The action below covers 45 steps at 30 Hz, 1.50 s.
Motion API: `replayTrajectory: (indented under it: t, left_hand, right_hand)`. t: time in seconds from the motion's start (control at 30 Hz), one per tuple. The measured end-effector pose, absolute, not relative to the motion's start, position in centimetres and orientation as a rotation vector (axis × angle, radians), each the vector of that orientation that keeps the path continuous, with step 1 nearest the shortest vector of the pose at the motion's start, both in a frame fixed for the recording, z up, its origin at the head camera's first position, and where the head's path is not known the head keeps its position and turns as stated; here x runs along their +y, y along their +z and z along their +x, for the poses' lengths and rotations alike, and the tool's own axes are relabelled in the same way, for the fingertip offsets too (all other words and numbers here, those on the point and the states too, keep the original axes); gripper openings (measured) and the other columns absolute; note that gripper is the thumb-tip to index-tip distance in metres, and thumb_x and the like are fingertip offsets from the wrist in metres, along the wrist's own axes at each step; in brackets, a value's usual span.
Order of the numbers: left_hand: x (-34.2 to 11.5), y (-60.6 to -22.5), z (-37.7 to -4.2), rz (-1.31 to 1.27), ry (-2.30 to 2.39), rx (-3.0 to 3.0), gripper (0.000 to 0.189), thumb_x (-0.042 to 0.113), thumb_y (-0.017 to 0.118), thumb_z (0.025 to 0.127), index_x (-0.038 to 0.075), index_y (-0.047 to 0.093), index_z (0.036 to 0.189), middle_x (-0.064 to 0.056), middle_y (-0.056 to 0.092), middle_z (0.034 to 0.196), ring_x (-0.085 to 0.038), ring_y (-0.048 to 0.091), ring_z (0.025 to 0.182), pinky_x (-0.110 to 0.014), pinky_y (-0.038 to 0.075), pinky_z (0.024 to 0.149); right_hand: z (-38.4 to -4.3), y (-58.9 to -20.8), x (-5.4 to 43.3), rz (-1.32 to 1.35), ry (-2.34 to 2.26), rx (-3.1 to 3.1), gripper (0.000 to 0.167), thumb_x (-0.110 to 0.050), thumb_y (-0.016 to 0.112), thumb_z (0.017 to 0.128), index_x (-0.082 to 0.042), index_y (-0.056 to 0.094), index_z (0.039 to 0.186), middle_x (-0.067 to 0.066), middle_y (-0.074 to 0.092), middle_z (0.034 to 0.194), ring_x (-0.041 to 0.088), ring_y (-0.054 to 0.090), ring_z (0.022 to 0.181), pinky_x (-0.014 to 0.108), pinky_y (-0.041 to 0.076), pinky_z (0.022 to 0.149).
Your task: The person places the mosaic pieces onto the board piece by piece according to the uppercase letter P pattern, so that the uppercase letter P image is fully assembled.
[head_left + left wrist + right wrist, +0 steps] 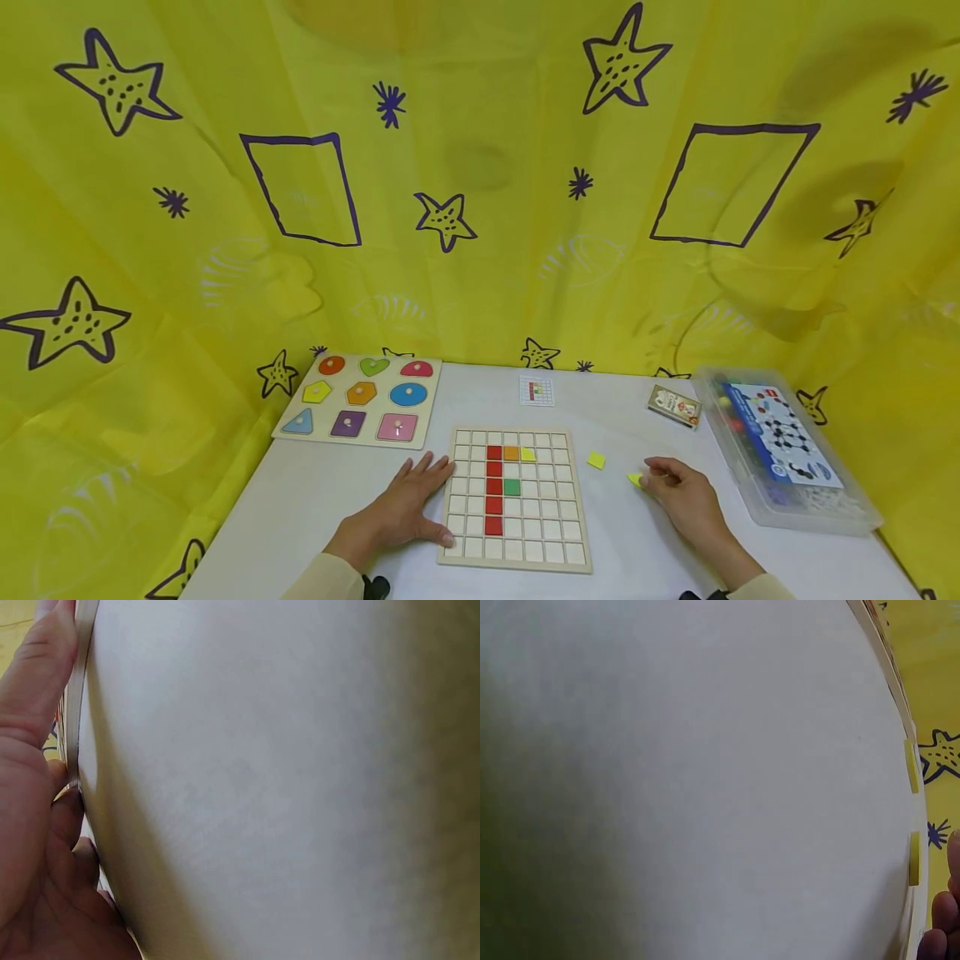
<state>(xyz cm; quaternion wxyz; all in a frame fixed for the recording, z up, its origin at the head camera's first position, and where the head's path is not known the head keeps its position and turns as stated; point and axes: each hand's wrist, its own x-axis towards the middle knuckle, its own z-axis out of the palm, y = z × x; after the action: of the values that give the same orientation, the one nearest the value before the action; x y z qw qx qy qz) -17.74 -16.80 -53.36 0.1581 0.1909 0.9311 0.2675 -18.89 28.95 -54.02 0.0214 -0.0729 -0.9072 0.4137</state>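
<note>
The wooden grid board (536, 567) lies flat, with a column of red tiles (493, 487), an orange tile (511, 453), a green tile (512, 487) and a rounded yellow tile (528, 455) in its cells. My left hand (401, 510) rests at the board's left edge, thumb spread from the fingers; the left wrist view shows it along the rim. To the right, my right hand (688, 503) has its bent fingers right over a yellow piece (635, 480). In the right wrist view, that yellow piece (914, 859) lies on the table beside the fingers. A yellow square tile (596, 460) lies nearer the board.
A small pattern card (536, 391) lies behind the board. Back left is a knob puzzle (337, 417) with coloured shapes. A small card box (674, 406) and a clear plastic case (817, 508) stand at the right. Yellow patterned cloth (480, 283) surrounds the table.
</note>
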Motion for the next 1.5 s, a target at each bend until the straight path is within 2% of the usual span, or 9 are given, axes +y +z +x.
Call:
replayTrajectory:
  t: [0.13, 0.33, 0.53, 0.63, 0.8, 0.9, 1.1, 1.3, 1.5]
  left_hand:
    - [-16.7, -53.21, -17.69, 0.547, 0.762, 2.667, 0.114, 0.054, 0.092, 0.072, 0.014, 0.038, 0.164, -0.007, 0.035, 0.172, -0.037, 0.016, 0.164, -0.063, 0.008, 0.132]
    - [-16.75, -53.0, -17.59, 0.555, 0.767, 2.668, 0.114, 0.054, 0.092, 0.072, 0.013, 0.038, 0.164, -0.008, 0.035, 0.172, -0.038, 0.016, 0.164, -0.063, 0.008, 0.132]
    - [-16.79, -53.06, -17.63, 0.554, 0.767, 2.669, 0.114, 0.054, 0.092, 0.073, 0.013, 0.038, 0.164, -0.008, 0.035, 0.172, -0.038, 0.016, 0.164, -0.063, 0.008, 0.132]
    - [-16.82, -53.09, -17.62, 0.557, 0.767, 2.671, 0.113, 0.054, 0.092, 0.073, 0.012, 0.039, 0.164, -0.008, 0.035, 0.172, -0.038, 0.016, 0.163, -0.063, 0.008, 0.132]
    - [-16.84, -53.06, -17.62, 0.557, 0.772, 2.67, 0.113, 0.053, 0.092, 0.073, 0.013, 0.039, 0.164, -0.008, 0.035, 0.172, -0.038, 0.016, 0.163, -0.063, 0.008, 0.132]
    - [-16.85, -53.07, -17.64, 0.548, 0.777, 2.663, 0.113, 0.054, 0.091, 0.073, 0.013, 0.038, 0.164, -0.007, 0.034, 0.172, -0.038, 0.015, 0.164, -0.062, 0.007, 0.133]
    - [-16.78, -53.07, -17.6, 0.548, 0.783, 2.66, 0.113, 0.055, 0.091, 0.073, 0.013, 0.039, 0.164, -0.007, 0.035, 0.172, -0.038, 0.016, 0.164, -0.063, 0.007, 0.132]
    - [-16.77, -53.16, -17.58, 0.566, 0.776, 2.67, 0.114, 0.054, 0.092, 0.072, 0.012, 0.039, 0.164, -0.008, 0.036, 0.172, -0.039, 0.017, 0.163, -0.063, 0.008, 0.132]
    - [-16.77, -53.05, -17.54, 0.554, 0.788, 2.663, 0.113, 0.054, 0.092, 0.073, 0.013, 0.039, 0.164, -0.008, 0.036, 0.172, -0.038, 0.016, 0.163, -0.063, 0.007, 0.132]
  right_hand:
    - [-18.84, -54.34, 29.18, -0.166, 1.255, -2.866, 0.041, -0.021, 0.081, 0.093, -0.003, 0.073, 0.13, 0.017, 0.075, 0.12, 0.016, 0.064, 0.097, 0.027, 0.052, 0.079]
    - [-19.0, -54.53, 29.22, -0.027, 1.146, -2.939, 0.038, -0.013, 0.079, 0.091, -0.003, 0.075, 0.127, 0.023, 0.071, 0.127, 0.043, 0.066, 0.12, 0.056, 0.054, 0.099]
    - [-19.21, -54.79, 29.32, -0.007, 1.095, -2.949, 0.026, -0.011, 0.079, 0.091, -0.006, 0.078, 0.117, 0.015, 0.075, 0.117, 0.032, 0.069, 0.109, 0.044, 0.056, 0.09]
    - [-19.09, -54.73, 29.26, 0.019, 1.122, -2.94, 0.022, -0.004, 0.073, 0.094, -0.007, 0.08, 0.114, 0.015, 0.075, 0.118, 0.035, 0.069, 0.112, 0.045, 0.056, 0.091]
    - [-18.73, -54.32, 29.1, 0.011, 1.131, -2.924, 0.028, 0.001, 0.064, 0.097, -0.002, 0.076, 0.123, 0.02, 0.072, 0.123, 0.036, 0.066, 0.114, 0.043, 0.056, 0.091]
    - [-18.62, -54.07, 29.02, -0.041, 1.131, -2.93, 0.034, -0.009, 0.07, 0.097, 0.001, 0.071, 0.13, 0.02, 0.071, 0.122, 0.031, 0.065, 0.108, 0.039, 0.053, 0.086]
    - [-18.5, -54.21, 29.0, 0.019, 1.094, -2.953, 0.034, -0.018, 0.082, 0.091, -0.004, 0.077, 0.121, 0.019, 0.071, 0.123, 0.039, 0.065, 0.113, 0.052, 0.054, 0.093]
    - [-18.37, -54.41, 29.22, 0.088, 1.054, -2.975, 0.031, -0.013, 0.079, 0.091, -0.011, 0.078, 0.123, 0.016, 0.071, 0.127, 0.034, 0.062, 0.114, 0.042, 0.05, 0.089]
    - [-18.59, -54.47, 29.39, 0.083, 1.062, -2.972, 0.024, -0.012, 0.081, 0.09, -0.008, 0.079, 0.114, 0.01, 0.073, 0.115, 0.026, 0.063, 0.105, 0.039, 0.051, 0.087]
